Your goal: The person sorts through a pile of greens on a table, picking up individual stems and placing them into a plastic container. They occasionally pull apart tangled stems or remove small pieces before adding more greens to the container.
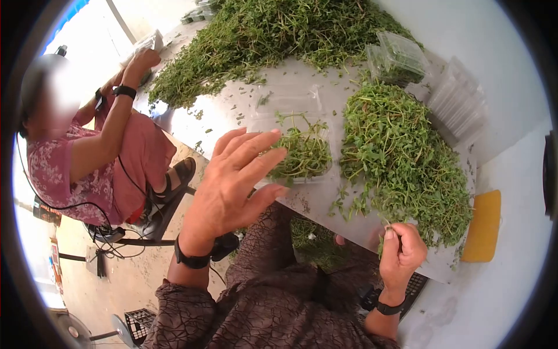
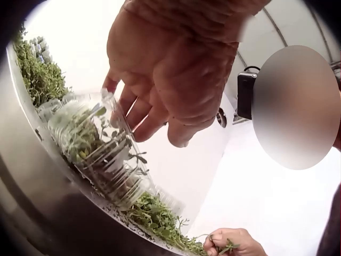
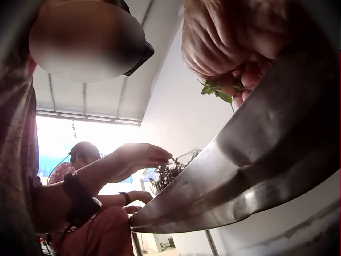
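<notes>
One thin green leafy sprig (image 3: 212,89) is pinched in the right hand (image 1: 403,253); left of that grip, beside the left hand (image 1: 229,183), fingers extended, lies a clear rectangular plastic box (image 2: 109,170) holding loose greens (image 1: 302,154); filling appears under way, next requiring leftward transfer.

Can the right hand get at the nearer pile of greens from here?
Most likely yes: the right hand is right by the near edge of the nearer pile of greens, with nothing visible between them, though it pinches a sprig.
</notes>
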Available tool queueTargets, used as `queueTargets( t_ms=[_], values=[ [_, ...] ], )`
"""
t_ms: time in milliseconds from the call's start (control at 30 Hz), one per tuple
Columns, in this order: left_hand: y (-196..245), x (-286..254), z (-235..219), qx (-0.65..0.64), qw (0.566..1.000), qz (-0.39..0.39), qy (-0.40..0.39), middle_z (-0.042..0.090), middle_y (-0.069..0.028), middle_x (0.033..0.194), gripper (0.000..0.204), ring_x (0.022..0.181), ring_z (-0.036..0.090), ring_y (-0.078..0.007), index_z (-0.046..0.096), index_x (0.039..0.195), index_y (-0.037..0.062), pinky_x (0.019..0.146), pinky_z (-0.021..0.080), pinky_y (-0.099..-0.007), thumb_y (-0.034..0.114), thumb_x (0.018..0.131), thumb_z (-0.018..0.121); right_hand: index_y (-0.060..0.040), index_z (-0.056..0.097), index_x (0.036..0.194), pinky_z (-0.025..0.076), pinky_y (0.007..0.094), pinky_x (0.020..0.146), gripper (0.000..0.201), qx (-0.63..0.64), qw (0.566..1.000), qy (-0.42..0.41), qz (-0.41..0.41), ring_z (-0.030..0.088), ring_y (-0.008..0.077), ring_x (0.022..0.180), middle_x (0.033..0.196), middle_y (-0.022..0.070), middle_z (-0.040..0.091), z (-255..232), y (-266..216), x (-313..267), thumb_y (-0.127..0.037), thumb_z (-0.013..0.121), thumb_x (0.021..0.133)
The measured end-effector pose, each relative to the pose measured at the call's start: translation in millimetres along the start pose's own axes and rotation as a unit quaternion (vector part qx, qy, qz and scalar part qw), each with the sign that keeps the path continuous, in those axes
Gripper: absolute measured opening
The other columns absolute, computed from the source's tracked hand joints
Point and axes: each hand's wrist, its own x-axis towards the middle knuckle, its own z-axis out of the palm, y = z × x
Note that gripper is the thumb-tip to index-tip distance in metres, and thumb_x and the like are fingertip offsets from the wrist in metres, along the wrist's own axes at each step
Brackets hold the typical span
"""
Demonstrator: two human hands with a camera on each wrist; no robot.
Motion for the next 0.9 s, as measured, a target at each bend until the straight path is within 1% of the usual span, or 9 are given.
queueTargets(
  t_ms=[33,67,167,333,500,633,700,800,900],
  values=[
    [1,-5,0,-0.014,1.0,-0.011,0.011,0.063,-0.0133,0.126,0.051,0.113,0.06,-0.0364,0.065,0.116,0.0076,0.102,0.042,-0.0528,0.014,0.067,0.081,0.0029,0.063,0.088,0.033,0.0266,0.048,0.007,-0.002,1.0,-0.004,-0.004,0.045,0.012,0.052,0.069,0.0081,0.058,0,0,0,0.004,0.064,0.08],
    [0,-9,0,-0.015,1.0,-0.014,0.016,0.063,-0.0133,0.126,0.051,0.113,0.06,-0.0364,0.065,0.116,0.0076,0.102,0.042,-0.0528,0.014,0.067,0.081,0.0032,0.064,0.087,0.033,0.0264,0.049,0.007,0.0,1.0,-0.003,0.002,0.045,0.0117,0.052,0.07,0.0079,0.057,0,-1,0,0.004,0.063,0.081],
    [1,-19,3,-0.018,1.0,0.005,0.022,0.063,-0.0095,0.114,0.042,0.102,0.06,-0.032,0.066,0.108,0.0072,0.097,0.045,-0.0497,0.01,0.068,0.08,0.0034,0.063,0.087,0.033,0.0259,0.05,0.006,0.004,1.0,0.001,0.004,0.045,0.0114,0.054,0.07,0.0075,0.057,2,2,-1,0.004,0.063,0.081],
    [1,-19,15,-0.043,0.999,0.006,0.027,0.062,-0.009,0.105,0.04,0.096,0.06,-0.0304,0.066,0.107,0.0059,0.096,0.044,-0.0474,0.009,0.069,0.079,0.0035,0.063,0.087,0.036,0.026,0.052,0.006,0.003,1.0,0.007,0.015,0.048,0.0123,0.057,0.071,0.0072,0.058,3,2,-1,0.005,0.063,0.081],
    [0,-22,17,-0.04,0.999,0.019,0.016,0.057,-0.0056,0.084,0.032,0.08,0.056,-0.027,0.067,0.1,0.0064,0.083,0.042,-0.0395,0.002,0.069,0.075,0.0035,0.063,0.087,0.041,0.0277,0.057,0.005,-0.006,1.0,0.007,0.023,0.052,0.0149,0.062,0.074,0.0084,0.06,4,-1,0,0.004,0.063,0.082],
    [3,-27,9,-0.063,0.997,0.04,0.014,0.055,-0.0047,0.079,0.029,0.077,0.055,-0.0258,0.068,0.096,0.0065,0.081,0.041,-0.0376,0.0,0.069,0.074,0.0036,0.063,0.087,0.041,0.0274,0.058,0.004,-0.012,0.999,0.0,0.033,0.052,0.0146,0.062,0.073,0.0084,0.06,3,-1,-1,0.004,0.063,0.083],
    [2,-32,9,-0.073,0.997,0.031,-0.003,0.052,-0.0057,0.077,0.019,0.079,0.055,-0.026,0.068,0.091,0.0042,0.085,0.041,-0.0385,0.004,0.072,0.068,0.0032,0.062,0.086,0.041,0.0275,0.058,0.003,-0.009,0.999,0.002,0.037,0.051,0.0145,0.062,0.073,0.0078,0.059,4,-1,0,0.004,0.063,0.083],
    [1,-35,-1,-0.066,0.997,0.04,-0.025,0.053,-0.0063,0.079,0.02,0.08,0.055,-0.0261,0.068,0.09,0.0044,0.086,0.041,-0.0394,0.005,0.071,0.071,0.0027,0.062,0.086,0.041,0.0274,0.058,0.002,-0.025,0.999,0.002,0.029,0.051,0.0144,0.063,0.072,0.0068,0.058,4,0,0,0.003,0.063,0.084],
    [3,-33,-3,-0.082,0.996,0.045,-0.005,0.056,-0.0069,0.084,0.025,0.085,0.056,-0.0261,0.068,0.093,0.0049,0.088,0.041,-0.0401,0.006,0.069,0.075,0.0023,0.062,0.085,0.04,0.0273,0.058,0.002,-0.018,0.999,0.014,0.029,0.05,0.0143,0.062,0.072,0.0062,0.058,6,3,-1,0.003,0.063,0.084]
  ],
)
